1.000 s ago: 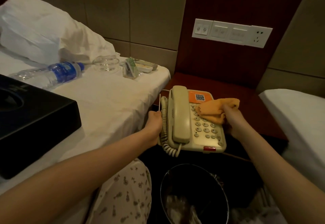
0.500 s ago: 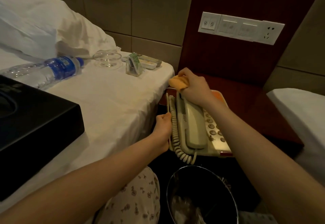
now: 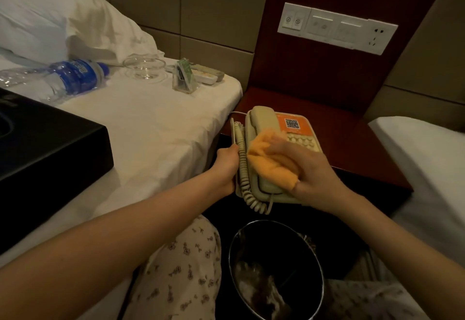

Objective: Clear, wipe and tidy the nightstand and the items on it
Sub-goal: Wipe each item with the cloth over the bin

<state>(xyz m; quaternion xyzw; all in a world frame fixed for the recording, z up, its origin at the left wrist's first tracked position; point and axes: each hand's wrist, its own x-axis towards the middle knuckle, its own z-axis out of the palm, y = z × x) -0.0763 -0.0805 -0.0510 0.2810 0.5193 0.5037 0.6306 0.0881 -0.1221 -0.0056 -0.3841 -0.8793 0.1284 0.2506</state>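
- Left hand [image 3: 226, 166] is clenching the left edge of the telephone [image 3: 305, 128], just beside the coiled cord [image 3: 242, 168] — prob. bracing the base so it isn't sliding under the wiping.
- Right hand [image 3: 314, 171] is grasping a bunched orange cloth [image 3: 270, 161] and pressing it on the near half of the handset [image 3: 259, 118], which is lying in its cradle. The hand is looking blurred, so likely mid-stroke.
- The phone is sitting at the near-left corner of the nightstand [image 3: 352, 138], its near end seeming to poke past the edge. Can't tell whether it's resting or being lifted a bit.
- Lying on the bed [image 3: 156, 131] to the left are a water bottle [image 3: 73, 75], glass dish [image 3: 144, 67], card holder [image 3: 182, 78] and small tray [image 3: 208, 75] at the far side, w/ a black box [image 3: 50, 148] nearer. I'd judge they're being parked there to free the wood top for wiping.
- A waste bin [image 3: 314, 256] is standing near, below the phone — handy for rubbish.
- Judgement: clearing approx. done and the phone wipe underway, w/ the top wipe and putting things back not yet done.
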